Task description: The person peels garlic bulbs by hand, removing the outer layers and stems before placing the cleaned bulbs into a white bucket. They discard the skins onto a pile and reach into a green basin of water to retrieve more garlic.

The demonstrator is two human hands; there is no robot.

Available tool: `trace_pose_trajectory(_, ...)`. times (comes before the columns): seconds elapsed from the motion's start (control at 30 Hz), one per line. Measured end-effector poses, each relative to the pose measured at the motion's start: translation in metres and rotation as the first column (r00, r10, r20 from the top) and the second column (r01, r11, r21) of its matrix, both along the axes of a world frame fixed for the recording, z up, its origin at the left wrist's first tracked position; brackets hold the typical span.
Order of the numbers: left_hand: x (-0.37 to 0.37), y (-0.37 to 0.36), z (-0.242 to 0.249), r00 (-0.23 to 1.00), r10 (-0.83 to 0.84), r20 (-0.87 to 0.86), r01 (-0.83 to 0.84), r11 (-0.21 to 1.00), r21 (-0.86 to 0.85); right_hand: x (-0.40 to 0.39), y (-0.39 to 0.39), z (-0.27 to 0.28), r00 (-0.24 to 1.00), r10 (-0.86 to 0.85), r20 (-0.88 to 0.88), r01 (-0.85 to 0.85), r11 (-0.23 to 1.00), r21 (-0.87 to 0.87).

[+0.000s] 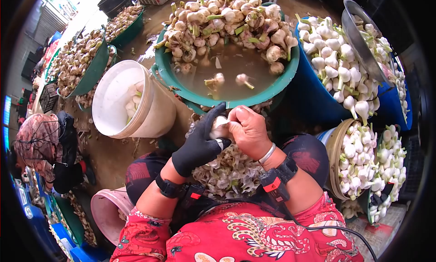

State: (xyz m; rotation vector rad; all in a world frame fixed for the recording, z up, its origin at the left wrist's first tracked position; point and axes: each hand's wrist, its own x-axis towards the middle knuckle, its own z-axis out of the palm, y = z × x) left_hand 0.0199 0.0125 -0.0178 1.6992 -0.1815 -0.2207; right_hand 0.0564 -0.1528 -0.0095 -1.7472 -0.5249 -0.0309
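Note:
My left hand [198, 142], in a black glove, is closed around a garlic bulb [220, 127] in front of my chest. Bare and wearing a bracelet, my right hand [249, 134] pinches the same bulb from the other side; what its fingertips hold of it is partly hidden. Just beyond both hands stands a green tub [227, 102] of murky water, with unpeeled garlic [227, 17] heaped at its far side and two bulbs apart in the water. Below my hands lies a pile of garlic skins [231, 171] between my knees.
To the left stands a white bucket [159, 103] with a few peeled bulbs. A blue barrel [313, 94] and a smaller bucket [335, 164] on the right hold white garlic. A pink bucket [106, 212] is by my left knee. Another person [41, 144] bends at far left near garlic tubs.

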Motion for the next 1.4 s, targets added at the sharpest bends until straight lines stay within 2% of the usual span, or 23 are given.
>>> trace_pose_trajectory(0.03,-0.001,0.001,0.005,0.998,0.005,0.064,-0.011,0.995,0.099,0.0,0.0,0.0,1.0,-0.002,0.001,0.002,1.0,0.0)
trace_pose_trajectory(0.13,-0.005,-0.002,0.026,0.999,0.001,0.046,-0.002,1.0,0.022,-0.001,-0.001,0.0,0.995,-0.026,-0.097,0.032,0.997,0.063)
trace_pose_trajectory(0.2,-0.01,-0.002,0.032,0.994,-0.026,0.107,0.023,0.999,0.037,0.001,-0.002,0.002,0.898,0.044,-0.438,0.073,0.966,0.247)
trace_pose_trajectory(0.23,-0.011,-0.001,0.034,0.984,-0.056,0.172,0.047,0.997,0.056,0.002,-0.001,-0.002,0.898,0.041,-0.437,0.076,0.966,0.246)
trace_pose_trajectory(0.3,-0.006,0.0,0.031,0.998,-0.007,-0.067,-0.005,0.986,-0.169,0.005,0.002,-0.015,0.792,0.104,-0.601,0.202,0.885,0.42)
trace_pose_trajectory(0.37,-0.003,0.0,0.032,0.994,0.038,-0.104,-0.062,0.969,-0.24,0.007,0.005,-0.015,0.792,0.089,-0.603,0.22,0.881,0.419)
trace_pose_trajectory(0.4,-0.003,0.001,0.028,0.994,0.039,-0.106,-0.063,0.969,-0.237,0.007,0.004,-0.01,0.882,0.048,-0.469,0.121,0.939,0.323)
trace_pose_trajectory(0.43,-0.004,0.003,0.02,0.993,0.076,-0.092,-0.09,0.983,-0.159,0.006,0.003,-0.009,0.947,0.029,-0.321,0.039,0.978,0.204)
trace_pose_trajectory(0.5,-0.001,0.001,0.025,0.991,0.103,-0.082,-0.109,0.991,-0.073,0.006,0.003,-0.014,0.934,0.042,-0.354,0.039,0.975,0.218)
trace_pose_trajectory(0.53,0.005,0.0,0.031,0.97,-0.026,-0.241,-0.075,0.913,-0.401,0.007,0.003,-0.013,0.834,0.079,-0.546,0.179,0.898,0.403)
trace_pose_trajectory(0.57,0.009,-0.002,0.036,0.921,-0.194,-0.339,-0.099,0.723,-0.683,0.009,0.003,-0.012,0.702,0.165,-0.693,0.341,0.777,0.53)
trace_pose_trajectory(0.6,0.002,-0.002,0.024,0.917,-0.115,-0.383,-0.224,0.646,-0.73,0.013,0.001,-0.009,0.664,0.161,-0.73,0.399,0.75,0.528)
trace_pose_trajectory(0.63,0.002,-0.001,0.019,0.919,-0.114,-0.378,-0.22,0.647,-0.73,0.018,-0.002,-0.008,0.668,0.163,-0.726,0.395,0.749,0.532)
trace_pose_trajectory(0.7,0.002,-0.001,0.015,0.905,-0.248,-0.345,-0.201,0.464,-0.863,0.024,-0.008,-0.006,0.613,0.087,-0.785,0.587,0.615,0.527)
trace_pose_trajectory(0.77,0.002,0.001,0.015,0.905,-0.256,-0.34,-0.194,0.463,-0.865,0.026,-0.014,-0.004,0.624,0.071,-0.778,0.598,0.597,0.534)
trace_pose_trajectory(0.83,-0.001,0.005,0.012,0.891,-0.158,-0.426,-0.305,0.485,-0.819,0.026,-0.024,-0.006,0.726,-0.016,-0.688,0.385,0.838,0.387)
trace_pose_trajectory(0.97,-0.007,0.005,0.031,0.894,-0.136,-0.426,-0.343,0.403,-0.849,0.038,-0.04,0.008,0.713,-0.089,-0.695,0.541,0.701,0.465)
trace_pose_trajectory(1.0,-0.007,0.006,0.034,0.912,-0.099,-0.398,-0.321,0.432,-0.843,0.036,-0.042,0.007,0.777,-0.107,-0.62,0.413,0.83,0.375)
trace_pose_trajectory(1.07,-0.004,0.01,0.033,0.931,-0.02,-0.364,-0.296,0.542,-0.787,0.025,-0.039,0.003,0.771,0.155,-0.617,0.027,0.961,0.276)
trace_pose_trajectory(1.1,-0.002,0.01,0.031,0.931,-0.021,-0.366,-0.296,0.543,-0.786,0.02,-0.035,0.004,0.734,0.228,-0.639,-0.132,0.972,0.196)
trace_pose_trajectory(1.17,0.0,0.007,0.028,0.957,0.022,-0.289,-0.218,0.711,-0.669,0.017,-0.024,0.006,0.808,0.269,-0.524,-0.214,0.963,0.164)
trace_pose_trajectory(1.33,-0.001,0.001,0.02,0.954,0.081,-0.287,-0.233,0.804,-0.547,0.011,-0.01,0.01,0.831,0.192,-0.523,-0.219,0.976,0.01)
trace_pose_trajectory(1.4,0.001,0.0,0.022,0.952,0.078,-0.295,-0.239,0.79,-0.565,0.012,-0.01,0.007,0.685,0.263,-0.679,-0.143,0.963,0.228)
